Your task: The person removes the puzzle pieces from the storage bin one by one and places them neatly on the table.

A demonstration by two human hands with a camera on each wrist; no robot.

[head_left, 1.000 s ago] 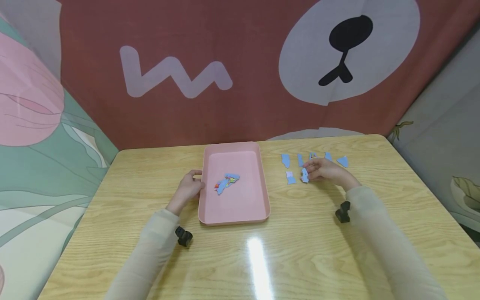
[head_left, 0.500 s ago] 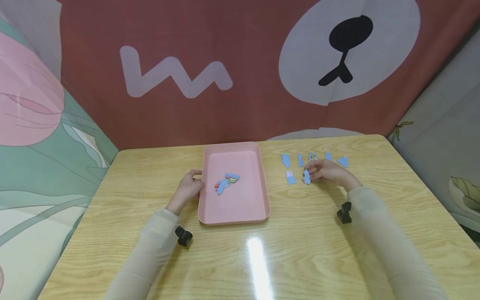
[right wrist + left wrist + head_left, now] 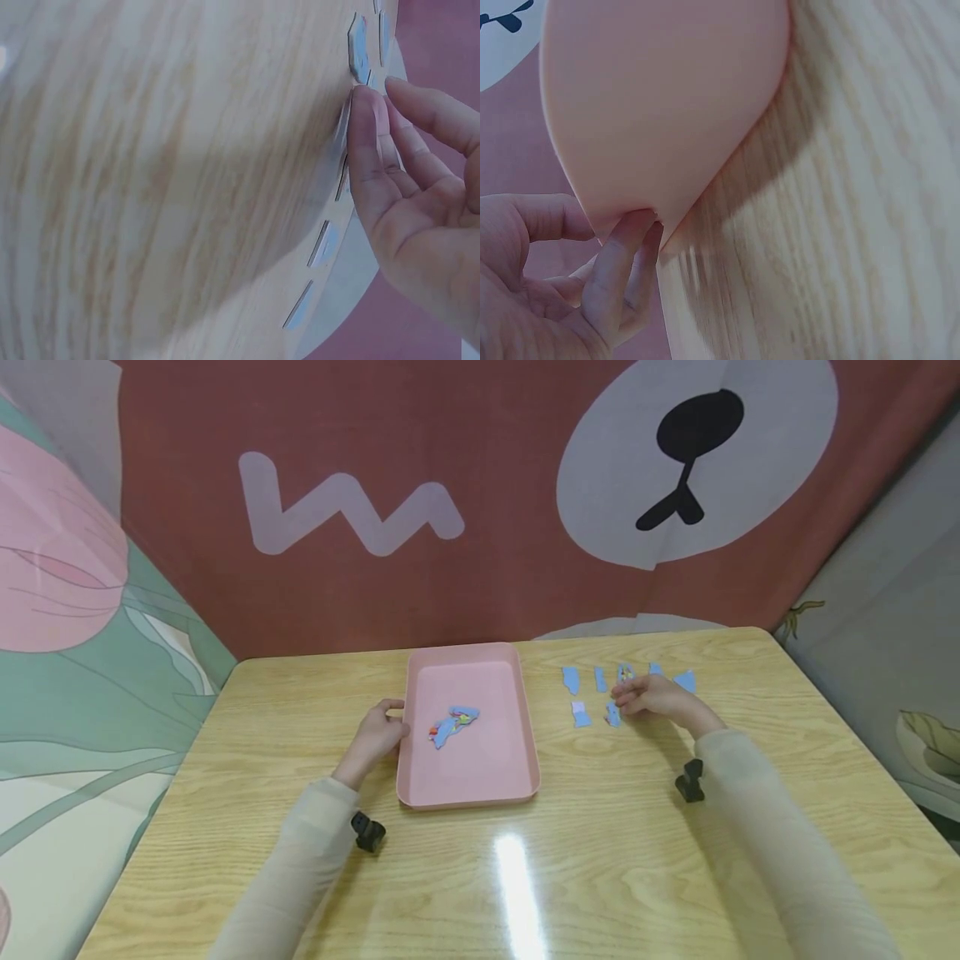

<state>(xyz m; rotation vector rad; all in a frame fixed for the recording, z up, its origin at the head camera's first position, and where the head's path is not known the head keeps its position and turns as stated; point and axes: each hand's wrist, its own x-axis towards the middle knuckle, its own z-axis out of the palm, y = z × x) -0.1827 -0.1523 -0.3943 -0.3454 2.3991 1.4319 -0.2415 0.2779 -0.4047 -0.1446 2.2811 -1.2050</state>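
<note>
At its left rim, my left hand (image 3: 377,732) holds the pink tray (image 3: 468,792); the left wrist view shows curled fingers against the tray's wall. Inside the tray is a small heap of blue, red and yellow puzzle pieces (image 3: 448,727). On the right, my right hand (image 3: 654,700) is beside a blue puzzle piece (image 3: 612,715) lying flat on the table. In the right wrist view, its fingertips are close to the end of that piece (image 3: 358,49), with thumb and fingers loosely extended. A two-tone puzzle piece (image 3: 580,714) lies left of it.
Behind the right hand runs a row of several more blue pieces (image 3: 571,681), partly covered by the fingers. The wooden table (image 3: 600,877) ends at a printed red curtain (image 3: 360,593). Black wrist cameras (image 3: 367,832) sit below both hands.
My right hand has shifted slightly right. The blue piece at its fingertips moved a little right and down, then lies flat with the fingers off it. The left hand and tray stay put.
</note>
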